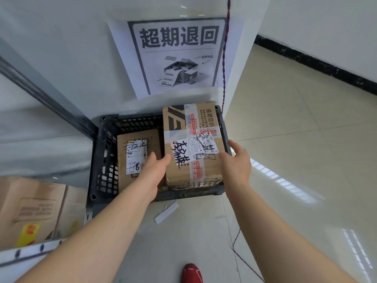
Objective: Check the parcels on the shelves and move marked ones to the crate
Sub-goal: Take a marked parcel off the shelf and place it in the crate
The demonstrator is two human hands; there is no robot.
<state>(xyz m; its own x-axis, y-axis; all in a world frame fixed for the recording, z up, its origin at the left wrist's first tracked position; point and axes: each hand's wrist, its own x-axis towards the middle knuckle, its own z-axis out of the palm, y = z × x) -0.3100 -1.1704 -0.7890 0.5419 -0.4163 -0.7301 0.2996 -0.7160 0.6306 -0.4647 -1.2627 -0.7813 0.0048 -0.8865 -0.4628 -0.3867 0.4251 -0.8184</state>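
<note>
From the head: shows taped parcel lying in crate, between left hand and right hand, both flat-fingered, apart, gripping nothing. Looks stiff cardboard, likely moderate weight, slick where taped; best taken by opposite side walls on bare card, palms pressing inward.

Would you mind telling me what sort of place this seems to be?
Probably a parcel depot or pickup station: taped cardboard parcels with shipping labels lie in a black crate under an overdue-returns poster, beside metal shelving.
</note>
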